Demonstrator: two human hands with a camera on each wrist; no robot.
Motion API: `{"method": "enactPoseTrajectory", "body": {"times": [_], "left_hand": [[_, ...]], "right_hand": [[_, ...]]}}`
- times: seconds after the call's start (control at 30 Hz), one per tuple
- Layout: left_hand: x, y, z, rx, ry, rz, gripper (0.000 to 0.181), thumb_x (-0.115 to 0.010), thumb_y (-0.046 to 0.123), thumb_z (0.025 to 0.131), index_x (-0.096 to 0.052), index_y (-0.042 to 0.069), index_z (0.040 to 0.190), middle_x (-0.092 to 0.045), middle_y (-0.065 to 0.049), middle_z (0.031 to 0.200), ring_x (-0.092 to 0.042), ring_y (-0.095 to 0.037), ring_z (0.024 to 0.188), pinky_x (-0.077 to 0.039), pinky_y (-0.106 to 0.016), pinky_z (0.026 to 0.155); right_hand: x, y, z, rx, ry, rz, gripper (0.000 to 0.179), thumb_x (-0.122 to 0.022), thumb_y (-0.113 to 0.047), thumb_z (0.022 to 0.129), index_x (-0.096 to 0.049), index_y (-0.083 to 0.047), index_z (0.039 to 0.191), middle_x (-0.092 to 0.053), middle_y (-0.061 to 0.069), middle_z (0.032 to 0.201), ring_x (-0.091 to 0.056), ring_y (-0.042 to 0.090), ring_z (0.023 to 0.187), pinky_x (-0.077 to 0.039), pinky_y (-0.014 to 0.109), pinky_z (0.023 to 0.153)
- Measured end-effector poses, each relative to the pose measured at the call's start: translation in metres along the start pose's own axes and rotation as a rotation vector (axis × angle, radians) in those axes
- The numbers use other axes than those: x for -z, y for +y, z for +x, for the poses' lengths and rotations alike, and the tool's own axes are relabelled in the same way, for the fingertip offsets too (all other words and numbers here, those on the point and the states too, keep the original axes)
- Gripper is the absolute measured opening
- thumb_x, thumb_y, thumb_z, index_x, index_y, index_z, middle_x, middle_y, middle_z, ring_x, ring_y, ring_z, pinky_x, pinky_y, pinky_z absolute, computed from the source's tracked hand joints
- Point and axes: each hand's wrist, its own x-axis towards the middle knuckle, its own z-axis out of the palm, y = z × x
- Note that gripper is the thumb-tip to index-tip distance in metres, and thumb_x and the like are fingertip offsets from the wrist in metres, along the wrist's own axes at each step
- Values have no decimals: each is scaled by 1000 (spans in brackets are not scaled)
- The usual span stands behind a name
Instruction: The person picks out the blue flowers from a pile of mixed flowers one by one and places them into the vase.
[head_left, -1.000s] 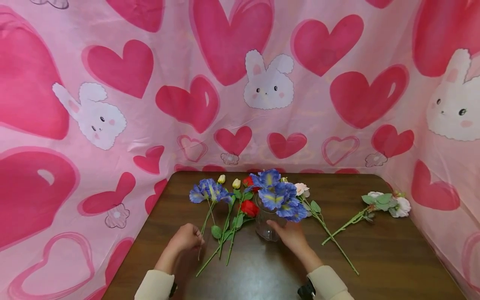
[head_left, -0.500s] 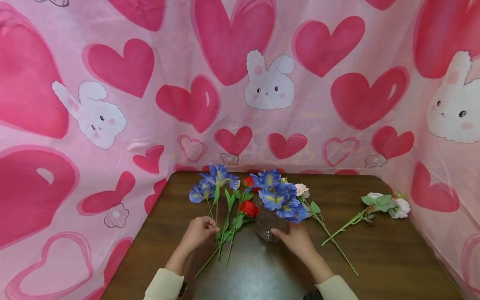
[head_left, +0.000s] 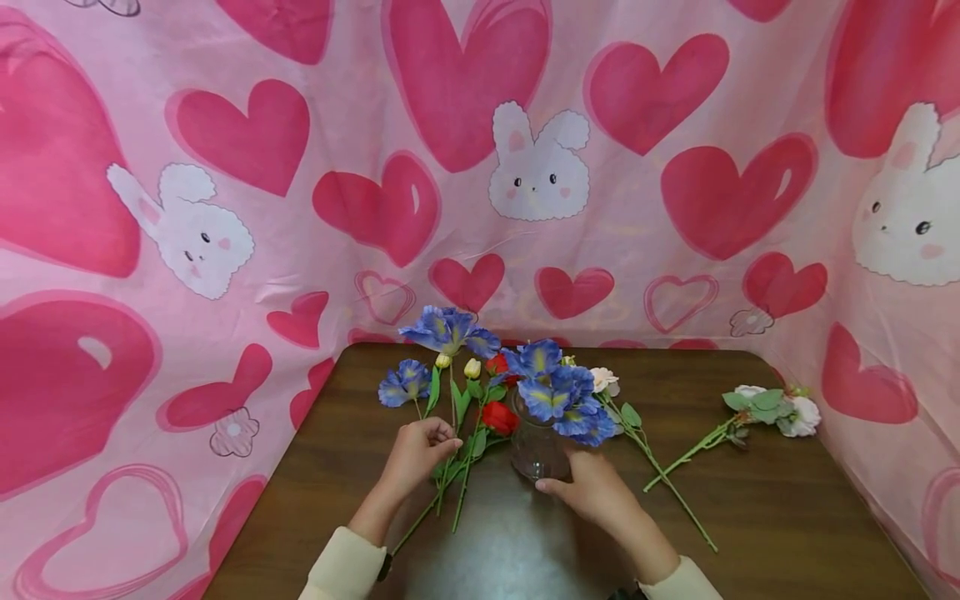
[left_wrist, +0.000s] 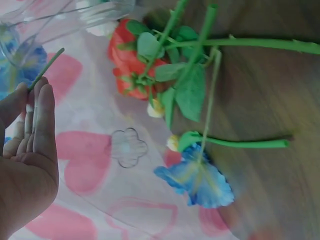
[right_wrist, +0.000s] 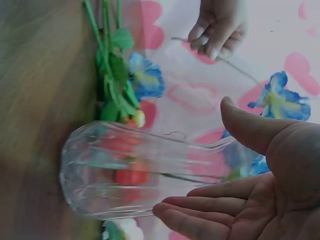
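"The fingers (left_wrist: 46, 120) of the left hand (head_left: 416, 450), what have they got?"

"A pinch on a thin stem, between thumb and fingertips. It belongs to a blue flower (head_left: 448, 330), held with its bloom up, to the left of the vase (head_left: 531, 457)."

"And the right hand (head_left: 600, 492)?"

"Wide. The thumb stands well away from the fingers, which are nearly straight along the side of the vase. I can't tell whether they press on the glass."

"Is the vase standing?"

"Yes, upright on the brown table (head_left: 525, 550). It's clear, with a bunch of blue flowers (head_left: 555, 392) in it, the blooms leaning over the rim."

"What's lying around it?"

"On the left, red roses (head_left: 498, 417) and yellow buds (head_left: 472, 367), their stems crossing, and one more blue bloom (head_left: 403, 383) beyond the left hand. Just right of the vase, a pale pink flower (head_left: 603, 380) on a long stem. Farther right, white flowers (head_left: 802, 415), well apart from the vase."

"And behind?"

"A pink cloth (head_left: 465, 225) with hearts and rabbits."
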Motion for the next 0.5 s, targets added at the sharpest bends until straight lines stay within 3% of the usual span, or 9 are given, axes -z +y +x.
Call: {"method": "enactPoseTrajectory", "body": {"times": [0.17,0.27,0.5], "left_hand": [[-8,11,-1,-48,-18,-11,12,-76,13,85,-66,12,80,-63,6,72,-57,-8,62,-48,-25,55],[-14,16,-3,-87,-32,-12,11,-76,12,85,-66,13,81,-63,7,73,-55,-7,61,-47,-25,55],[-27,28,-6,-210,-41,-6,11,-77,12,84,-67,15,82,-64,9,74,-55,-4,59,-48,-25,54]], "right_hand": [[9,-12,-5,-20,-90,10,72,-79,-40,79,-58,9,127,-63,23,119,-58,42,111,-45,55,90],[12,-17,-4,18,-130,61,70,-77,-42,81,-59,11,123,-64,22,116,-61,38,107,-48,52,88],[19,-34,-1,135,-93,251,56,-72,-37,88,-61,4,125,-63,19,122,-64,32,105,-53,45,84]]}}
